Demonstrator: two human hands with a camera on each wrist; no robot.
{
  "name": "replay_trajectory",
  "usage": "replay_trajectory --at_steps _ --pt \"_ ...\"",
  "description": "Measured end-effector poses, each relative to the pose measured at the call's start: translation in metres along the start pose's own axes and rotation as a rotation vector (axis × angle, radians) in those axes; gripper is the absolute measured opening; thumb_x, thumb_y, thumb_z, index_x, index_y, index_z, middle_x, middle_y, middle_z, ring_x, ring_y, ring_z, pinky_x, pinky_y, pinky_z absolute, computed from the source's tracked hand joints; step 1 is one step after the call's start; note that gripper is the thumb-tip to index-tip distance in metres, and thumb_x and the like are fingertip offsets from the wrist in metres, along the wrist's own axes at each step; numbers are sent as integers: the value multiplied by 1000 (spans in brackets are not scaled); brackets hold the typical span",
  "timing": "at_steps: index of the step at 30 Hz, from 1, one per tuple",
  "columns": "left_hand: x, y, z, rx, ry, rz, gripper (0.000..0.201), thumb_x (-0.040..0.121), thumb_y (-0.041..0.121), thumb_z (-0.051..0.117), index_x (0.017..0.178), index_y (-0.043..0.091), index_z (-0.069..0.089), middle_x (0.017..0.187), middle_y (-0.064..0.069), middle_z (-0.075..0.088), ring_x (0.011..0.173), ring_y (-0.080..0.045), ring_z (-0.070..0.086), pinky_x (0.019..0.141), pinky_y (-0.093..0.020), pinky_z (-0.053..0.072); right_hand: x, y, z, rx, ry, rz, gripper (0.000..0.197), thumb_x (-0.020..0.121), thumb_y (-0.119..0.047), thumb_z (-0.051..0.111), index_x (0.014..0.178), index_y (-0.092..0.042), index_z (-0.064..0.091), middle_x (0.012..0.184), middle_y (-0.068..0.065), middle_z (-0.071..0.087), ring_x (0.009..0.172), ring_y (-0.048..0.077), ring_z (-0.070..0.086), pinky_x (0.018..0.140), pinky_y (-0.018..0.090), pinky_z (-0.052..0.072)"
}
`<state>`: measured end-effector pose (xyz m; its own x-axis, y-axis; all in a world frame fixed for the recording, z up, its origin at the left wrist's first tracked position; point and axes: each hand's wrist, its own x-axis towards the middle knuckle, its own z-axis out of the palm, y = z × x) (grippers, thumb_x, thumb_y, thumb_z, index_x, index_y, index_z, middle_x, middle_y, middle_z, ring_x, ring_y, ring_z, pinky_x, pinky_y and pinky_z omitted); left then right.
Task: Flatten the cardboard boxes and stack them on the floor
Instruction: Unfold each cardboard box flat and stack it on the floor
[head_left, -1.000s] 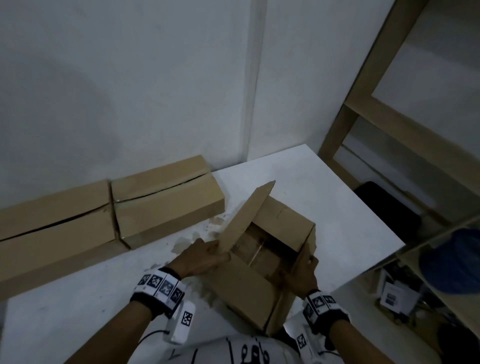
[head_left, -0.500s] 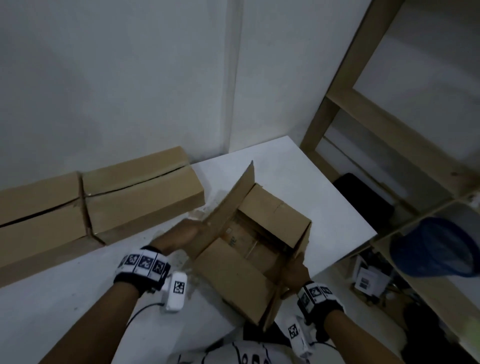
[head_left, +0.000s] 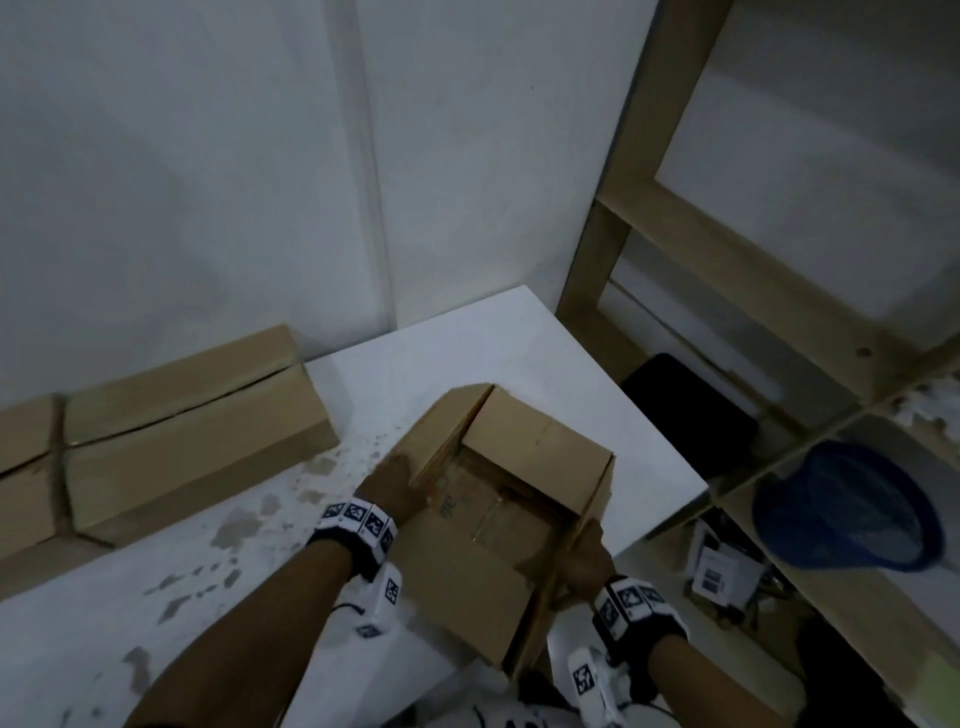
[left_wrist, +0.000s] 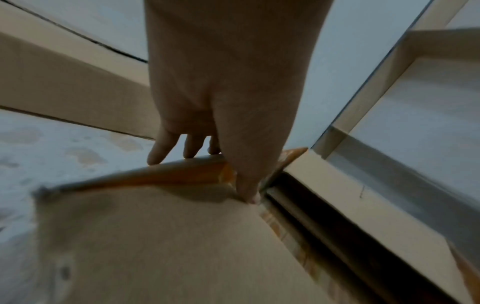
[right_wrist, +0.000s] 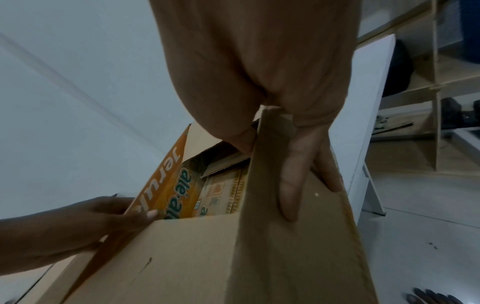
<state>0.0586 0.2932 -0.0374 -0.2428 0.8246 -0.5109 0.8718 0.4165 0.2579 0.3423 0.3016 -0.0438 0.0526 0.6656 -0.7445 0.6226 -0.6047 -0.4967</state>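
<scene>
An open brown cardboard box (head_left: 540, 436) stands on the white table (head_left: 509, 338) near its front right corner; its inside shows orange print (right_wrist: 166, 185). My left hand (head_left: 392, 480) grips the left flap (left_wrist: 155, 176), which leans outward, with the thumb (left_wrist: 246, 191) on the inner side and the fingers (left_wrist: 161, 152) behind it. My right hand (head_left: 584, 558) holds the right wall (right_wrist: 298, 246), thumb inside, fingers (right_wrist: 291, 185) flat along the outside. Two closed long boxes (head_left: 192, 436) lie against the wall at the left.
A wooden shelf frame (head_left: 727, 249) stands just right of the table, with a blue bowl-like object (head_left: 847, 509) on a lower shelf. The floor (right_wrist: 428, 216) shows to the right of the table. The table top is stained in front of the closed boxes.
The left flap, upright a second ago, has been pushed outward and down to the left by my left hand. My right hand keeps its hold on the right wall.
</scene>
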Motion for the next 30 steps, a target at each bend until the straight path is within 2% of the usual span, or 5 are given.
replay_trajectory --at_steps 8,12,18,24,30 --pt "31 71 -14 222 250 -16 20 94 22 50 97 11 66 101 -10 67 91 -29 65 72 -32 48 49 7 -38 -191 -166 -25 69 85 -30 68 140 1 39 127 19 60 107 32 64 87 42 57" --pt "40 83 -31 172 295 -37 18 92 22 52 101 15 66 101 -9 68 91 -28 64 72 -32 47 59 -13 -75 -257 51 -121 101 76 -38 75 151 -2 18 148 18 37 130 35 45 102 41 46" --pt "7 81 -7 -78 219 -211 64 93 40 53 149 19 31 153 -12 33 139 -33 32 109 -52 32 79 -42 -92 -740 150 -426 136 68 -63 73 149 -22 -29 161 11 -19 149 37 -10 117 62 4" --pt "-36 101 53 -325 56 -663 120 78 70 59 151 22 -23 156 -5 -34 141 -50 -22 109 -71 16 79 -62 -75 -917 143 -514 129 58 -69 59 152 -23 -14 151 22 11 133 43 25 112 60 22" --pt "-35 109 75 -437 210 -676 134 66 81 61 152 19 -22 156 -1 -35 144 -49 -6 113 -64 18 73 -83 -91 -841 -23 -555 127 53 -87 55 154 -30 4 145 15 31 127 38 41 105 48 38"
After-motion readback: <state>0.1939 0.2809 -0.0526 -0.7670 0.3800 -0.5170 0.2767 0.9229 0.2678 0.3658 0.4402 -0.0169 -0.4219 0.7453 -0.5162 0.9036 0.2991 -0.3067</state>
